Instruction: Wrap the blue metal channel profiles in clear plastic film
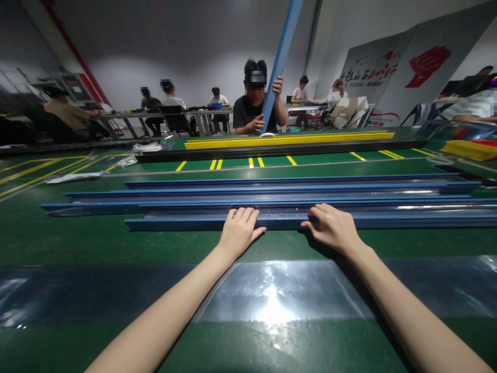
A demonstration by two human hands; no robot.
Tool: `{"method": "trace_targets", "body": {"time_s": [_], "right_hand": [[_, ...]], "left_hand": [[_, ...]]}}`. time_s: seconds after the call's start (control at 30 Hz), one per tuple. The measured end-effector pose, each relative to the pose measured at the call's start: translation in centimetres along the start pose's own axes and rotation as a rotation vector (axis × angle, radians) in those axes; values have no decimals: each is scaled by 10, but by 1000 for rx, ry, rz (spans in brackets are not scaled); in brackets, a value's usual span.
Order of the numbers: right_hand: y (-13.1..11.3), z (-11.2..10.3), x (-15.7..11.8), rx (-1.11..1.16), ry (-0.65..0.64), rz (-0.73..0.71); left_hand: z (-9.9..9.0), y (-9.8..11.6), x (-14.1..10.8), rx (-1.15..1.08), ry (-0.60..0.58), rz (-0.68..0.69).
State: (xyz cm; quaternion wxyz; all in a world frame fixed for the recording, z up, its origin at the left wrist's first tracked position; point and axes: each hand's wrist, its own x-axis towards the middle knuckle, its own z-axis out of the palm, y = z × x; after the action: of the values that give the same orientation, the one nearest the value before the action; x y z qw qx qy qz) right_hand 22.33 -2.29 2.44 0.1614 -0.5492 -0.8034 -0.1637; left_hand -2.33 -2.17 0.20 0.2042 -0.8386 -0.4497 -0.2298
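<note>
My left hand grips the nearest long blue channel strip, thumb along its front wall and fingers over into the trough. Further right on that same strip, my right hand is curled round its front edge, with thumb and fingers closed on it. The strip lies flat on the green table, its right end outside the view. Behind it, several more blue channel strips lie side by side. In front of my hands a clear plastic sheet is spread across the table, partly under my forearms.
Yellow strips and a black strip lie further back. Across the table a person holds an upright blue strip. A yellow tray sits at right, a white bag at left. Other people sit behind.
</note>
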Motion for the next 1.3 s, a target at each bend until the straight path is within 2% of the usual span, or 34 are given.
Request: {"method": "trace_targets", "body": {"time_s": [0.2, 0.4, 0.53, 0.73, 1.3], "right_hand": [[2, 5, -1, -20, 16, -30], [-4, 12, -1, 32, -43, -115], [-11, 10, 3, 118, -67, -138], [-16, 9, 7, 111, -104, -130], [-15, 12, 3, 70, -78, -109]], "left_hand": [[4, 0, 0, 29, -19, -39], [6, -1, -1, 10, 26, -16], [5, -1, 0, 18, 15, -25], [4, -1, 0, 36, -16, -37], [2, 0, 1, 73, -30, -40]]}}
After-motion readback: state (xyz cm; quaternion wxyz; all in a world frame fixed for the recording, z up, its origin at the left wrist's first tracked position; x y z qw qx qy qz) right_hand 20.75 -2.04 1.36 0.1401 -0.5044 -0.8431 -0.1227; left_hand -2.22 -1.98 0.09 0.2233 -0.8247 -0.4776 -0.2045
